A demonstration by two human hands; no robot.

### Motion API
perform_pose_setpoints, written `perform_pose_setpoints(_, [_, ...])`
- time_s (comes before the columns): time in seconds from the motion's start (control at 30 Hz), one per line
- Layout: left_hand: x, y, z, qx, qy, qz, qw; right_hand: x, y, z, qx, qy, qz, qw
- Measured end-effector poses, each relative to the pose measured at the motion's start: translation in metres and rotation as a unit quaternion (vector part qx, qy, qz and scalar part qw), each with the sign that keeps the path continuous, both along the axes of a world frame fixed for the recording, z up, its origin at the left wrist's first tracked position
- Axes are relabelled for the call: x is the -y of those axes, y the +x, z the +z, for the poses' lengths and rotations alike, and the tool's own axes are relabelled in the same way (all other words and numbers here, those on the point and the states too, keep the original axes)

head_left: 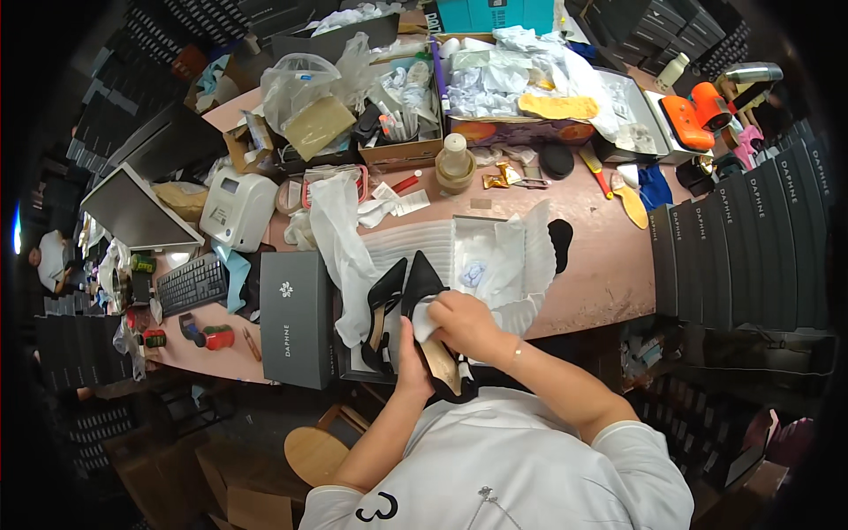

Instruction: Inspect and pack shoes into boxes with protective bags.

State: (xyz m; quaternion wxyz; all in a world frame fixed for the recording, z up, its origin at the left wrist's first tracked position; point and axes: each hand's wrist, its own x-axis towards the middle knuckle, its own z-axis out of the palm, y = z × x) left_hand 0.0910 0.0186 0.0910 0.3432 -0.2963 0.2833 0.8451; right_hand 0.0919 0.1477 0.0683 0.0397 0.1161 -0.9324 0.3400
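My left hand [412,364] grips a black pointed-toe shoe [422,276] from its left side, toe pointing away from me. The fingers of my right hand [465,323] are closed on a soft white wad [425,320] at the opening of that shoe; whether it is paper or cloth I cannot tell. Just to the left lies a matching black shoe [386,290], beside white tissue paper [336,221]. Below the shoes, part of an open shoe box [360,374] shows. The pale insole of the held shoe faces up.
A grey shoe box lid [291,322] stands left of the shoes. Pleated white wrapping [406,243] lies beyond them. Stacked dark shoe boxes [742,230] line the right side. A keyboard [190,284], a label printer [237,209], a bottle [455,163] and paper-filled cartons [512,131] stand around.
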Motion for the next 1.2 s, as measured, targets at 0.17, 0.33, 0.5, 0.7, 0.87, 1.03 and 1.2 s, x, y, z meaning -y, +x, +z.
perform_pose_setpoints(0.17, [0.0, 0.033, -0.028, -0.114, -0.104, -0.087, 0.984, 0.014, -0.02, -0.021, -0.112, 0.1, -0.098, 0.984])
perform_pose_setpoints(0.33, [0.022, 0.022, -0.041, -0.026, -0.113, -0.066, 0.991, -0.05, -0.011, -0.04, 0.069, -0.134, -0.07, 0.986])
perform_pose_setpoints(0.5, [0.023, 0.012, -0.043, -0.044, -0.133, -0.074, 0.987, -0.073, -0.029, -0.111, 0.162, 0.161, -0.113, 0.967])
perform_pose_setpoints(0.7, [0.019, 0.002, -0.043, -0.034, -0.116, -0.039, 0.992, -0.051, -0.001, -0.045, 0.119, -0.193, -0.123, 0.966])
perform_pose_setpoints(0.87, [0.009, 0.008, -0.037, -0.077, -0.022, -0.059, 0.995, -0.014, 0.014, -0.006, -0.026, -0.074, -0.005, 0.997])
perform_pose_setpoints(1.03, [0.019, 0.004, -0.039, -0.123, -0.072, -0.135, 0.981, -0.009, 0.02, -0.001, -0.065, -0.093, -0.032, 0.993])
perform_pose_setpoints(1.2, [0.003, 0.017, -0.035, -0.095, -0.037, -0.141, 0.985, -0.011, 0.023, -0.009, -0.06, -0.081, -0.159, 0.982])
